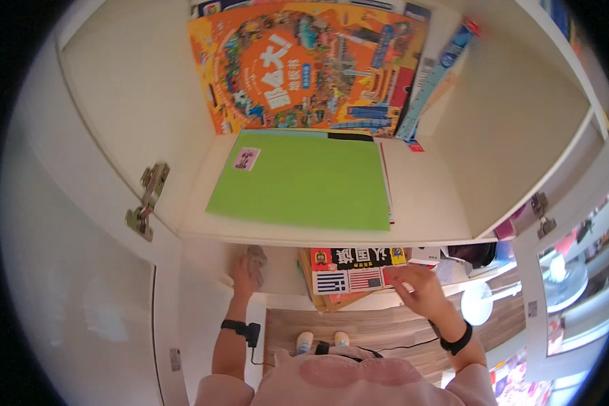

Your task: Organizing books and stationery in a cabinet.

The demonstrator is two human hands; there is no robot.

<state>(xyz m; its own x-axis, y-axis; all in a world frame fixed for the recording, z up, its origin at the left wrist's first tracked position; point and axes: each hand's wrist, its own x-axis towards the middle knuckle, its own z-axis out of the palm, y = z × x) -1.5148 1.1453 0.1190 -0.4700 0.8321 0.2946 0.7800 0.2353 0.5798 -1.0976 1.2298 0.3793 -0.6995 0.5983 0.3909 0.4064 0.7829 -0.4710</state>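
On the lower shelf at the left, my left hand [243,276] is closed around a crumpled greyish cloth [257,255], pressing it against the shelf surface. My right hand [423,292] is at the right end of a picture book with flags [338,279], its fingers curled at the book's corner. That book has a black, red and white cover and lies on a stack of other books [307,271], jutting past the shelf's front edge. The fingertips of my right hand are partly blurred.
Above, a shelf [426,196] holds a green folder [304,179] lying flat, a large orange picture book [311,68] standing behind and a slim blue package [440,74] leaning right. Open cabinet doors with hinges [149,203] flank me. A dark item [474,254] sits lower right.
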